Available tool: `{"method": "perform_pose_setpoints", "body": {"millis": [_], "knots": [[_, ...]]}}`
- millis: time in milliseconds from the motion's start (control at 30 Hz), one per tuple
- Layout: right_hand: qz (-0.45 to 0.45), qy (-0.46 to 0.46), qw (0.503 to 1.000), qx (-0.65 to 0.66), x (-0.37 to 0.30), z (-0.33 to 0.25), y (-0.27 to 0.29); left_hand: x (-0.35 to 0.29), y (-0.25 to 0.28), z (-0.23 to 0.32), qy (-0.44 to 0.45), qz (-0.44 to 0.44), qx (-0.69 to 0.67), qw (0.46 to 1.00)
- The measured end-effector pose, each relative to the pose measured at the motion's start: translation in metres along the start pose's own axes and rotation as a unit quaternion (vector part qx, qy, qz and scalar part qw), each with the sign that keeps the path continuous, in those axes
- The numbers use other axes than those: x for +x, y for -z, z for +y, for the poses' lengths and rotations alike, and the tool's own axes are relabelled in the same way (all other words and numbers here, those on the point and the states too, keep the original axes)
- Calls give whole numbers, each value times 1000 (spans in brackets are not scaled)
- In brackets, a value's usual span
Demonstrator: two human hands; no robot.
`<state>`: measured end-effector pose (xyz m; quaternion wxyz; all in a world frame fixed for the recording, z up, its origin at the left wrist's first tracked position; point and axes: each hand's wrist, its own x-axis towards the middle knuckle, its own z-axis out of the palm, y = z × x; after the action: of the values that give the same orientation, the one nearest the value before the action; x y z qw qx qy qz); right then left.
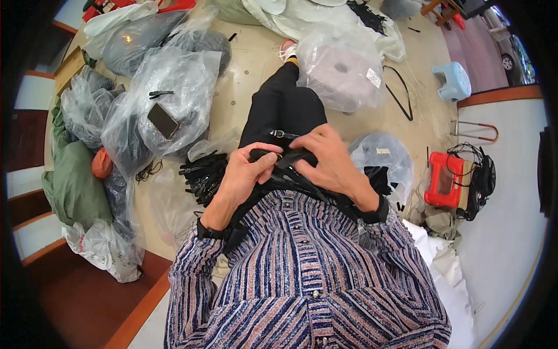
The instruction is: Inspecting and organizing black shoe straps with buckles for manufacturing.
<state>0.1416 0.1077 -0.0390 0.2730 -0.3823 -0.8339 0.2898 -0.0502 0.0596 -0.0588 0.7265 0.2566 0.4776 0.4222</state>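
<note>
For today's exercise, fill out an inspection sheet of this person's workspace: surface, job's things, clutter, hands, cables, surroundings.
Surface: pale floor, partly bare.
Job's things: black strap with a metal buckle, held over the lap; pile of black straps beside the knee.
Clutter: clear plastic bags of dark goods, a phone lying on one; green bundle.
Hands: left hand and right hand both grip the strap, fingers closed.
Cables: black cord on the floor; wires by the red box.
Surroundings: blue stool, wooden step.

Two hands (244, 174) (331, 163); one strap (285, 157); one phone (163, 120); one stool (452, 80); one red box (444, 180); one orange bag (102, 164).
</note>
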Motion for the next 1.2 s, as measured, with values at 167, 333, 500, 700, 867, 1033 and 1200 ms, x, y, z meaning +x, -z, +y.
{"method": "perform_pose_setpoints", "body": {"millis": [167, 333, 500, 700, 867, 1033, 1200], "knots": [[-141, -122, 977, 108, -9, 3, -11, -9, -23, -5, -104, 96, 212, 967], [-100, -160, 980, 56, -18, 0, -16, -5, -21, -10, -146, 116, 248, 951], [-98, -246, 951, 161, -6, 15, -5, 10, 0, -8, -48, 137, 117, 982], [-15, -238, 964, 113, 19, 73, -31, 30, 29, -10, -45, 162, -96, 981], [-67, -193, 970, -133, 27, 50, -29, 12, 44, -17, -15, 166, -106, 980], [12, -193, 958, -211, 20, 33, -10, -4, 35, -7, 11, 35, -139, 990], [28, -181, 982, -46, -7, 21, 6, -20, 16, 3, 49, 41, -164, 984]]}}
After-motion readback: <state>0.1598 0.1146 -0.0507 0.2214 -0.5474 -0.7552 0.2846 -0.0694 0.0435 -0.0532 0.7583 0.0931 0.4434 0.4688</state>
